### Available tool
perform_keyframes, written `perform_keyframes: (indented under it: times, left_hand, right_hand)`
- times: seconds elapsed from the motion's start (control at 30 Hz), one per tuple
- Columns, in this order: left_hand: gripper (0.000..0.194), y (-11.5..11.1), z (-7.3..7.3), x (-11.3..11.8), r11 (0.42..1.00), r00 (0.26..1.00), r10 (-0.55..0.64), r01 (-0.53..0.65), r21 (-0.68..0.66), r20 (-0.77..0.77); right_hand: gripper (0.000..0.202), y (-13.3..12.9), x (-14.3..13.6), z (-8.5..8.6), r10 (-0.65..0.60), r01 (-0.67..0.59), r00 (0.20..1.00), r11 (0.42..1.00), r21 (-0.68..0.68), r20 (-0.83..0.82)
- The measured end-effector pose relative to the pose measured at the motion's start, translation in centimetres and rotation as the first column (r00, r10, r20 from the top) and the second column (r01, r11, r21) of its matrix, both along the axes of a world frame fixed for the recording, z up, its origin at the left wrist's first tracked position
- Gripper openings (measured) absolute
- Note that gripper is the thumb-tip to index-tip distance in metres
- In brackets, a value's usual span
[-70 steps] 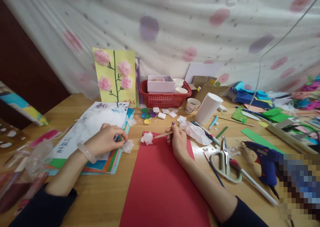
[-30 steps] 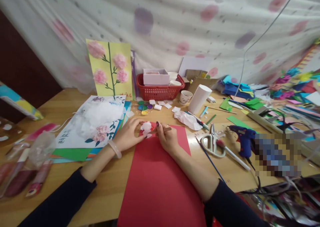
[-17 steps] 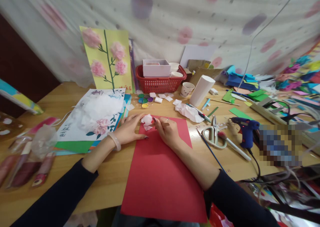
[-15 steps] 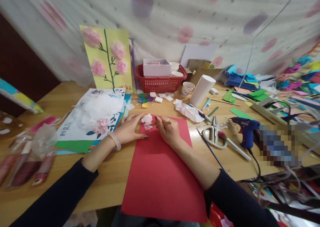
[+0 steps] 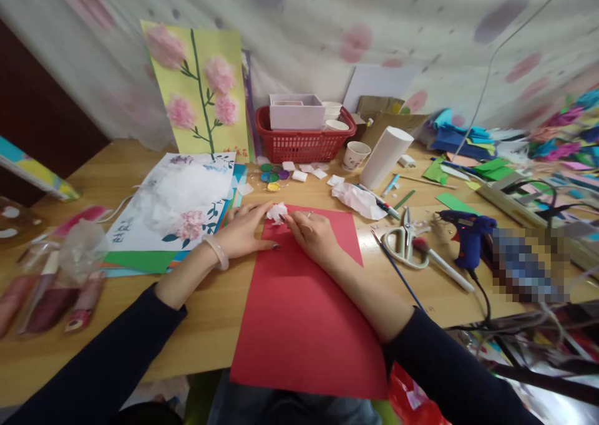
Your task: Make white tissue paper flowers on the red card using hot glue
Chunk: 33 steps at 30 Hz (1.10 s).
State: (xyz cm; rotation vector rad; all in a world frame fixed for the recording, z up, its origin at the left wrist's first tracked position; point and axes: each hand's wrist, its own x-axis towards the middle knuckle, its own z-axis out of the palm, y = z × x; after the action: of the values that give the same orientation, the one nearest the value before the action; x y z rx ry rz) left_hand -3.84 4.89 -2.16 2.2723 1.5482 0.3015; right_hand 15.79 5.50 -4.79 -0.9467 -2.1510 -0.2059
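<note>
A large red sheet of paper (image 5: pixel 309 325) lies in front of me, its near end hanging over the table edge. At its far left corner sits a small crumpled clump of white tissue paper (image 5: pixel 277 212). My left hand (image 5: pixel 241 230) rests flat with fingers stretched out, thumb apart on the red sheet, fingertips beside the clump. My right hand (image 5: pixel 314 234) has its fingers pinched together, the tips touching the clump's right side. Whatever that pinch holds is hidden by the fingers.
A red basket (image 5: pixel 299 145) with a white box and cups stands behind. On the right are scissors (image 5: pixel 405 247), a blue glue gun (image 5: pixel 468 231) and a paper roll (image 5: pixel 387 156). Fluffy white material (image 5: pixel 187 194) covers a flower picture on the left. Small paint pots (image 5: pixel 272 176) sit behind the sheet.
My right fingertips have moved left onto the white clump, which now looks more bunched. A thin brown piece seen at my right fingers earlier no longer shows. The view has shifted slightly.
</note>
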Motion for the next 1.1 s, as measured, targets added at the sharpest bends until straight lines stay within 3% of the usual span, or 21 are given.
perform_keyframes:
  times: [0.13,0.23,0.37,0.47,0.73,1.1]
  left_hand:
    - [0.091,-0.03,0.06,0.02,1.000,1.000,-0.005,0.005,0.006,-0.017]
    - [0.089,-0.12,0.17,0.07,1.000,1.000,-0.002,0.002,0.011,-0.022]
    - [0.089,-0.21,0.26,0.15,1.000,0.999,0.016,-0.016,0.000,-0.038]
    - [0.090,-0.21,0.28,0.15,1.000,0.999,0.018,-0.018,-0.004,-0.039]
    - [0.091,-0.14,0.27,0.14,1.000,1.000,0.006,-0.007,-0.011,-0.014]
    - [0.090,-0.07,0.15,0.02,1.000,1.000,-0.006,0.006,0.000,-0.011]
  right_hand:
    - [0.051,0.06,-0.17,0.23,-0.036,0.032,0.999,0.993,-0.113,-0.036]
    - [0.053,-0.17,-0.09,0.48,-0.057,0.009,0.982,0.967,-0.255,-0.180]
    - [0.058,-0.63,0.05,0.72,-0.109,-0.054,0.895,0.936,-0.348,-0.432]
    - [0.059,-0.85,0.06,0.78,-0.135,-0.068,0.855,0.929,-0.365,-0.501]
    - [0.059,-0.60,-0.02,0.51,-0.105,-0.060,0.915,0.920,-0.388,-0.389]
    - [0.054,-0.14,-0.25,0.59,0.024,-0.077,0.979,0.964,-0.253,-0.204]
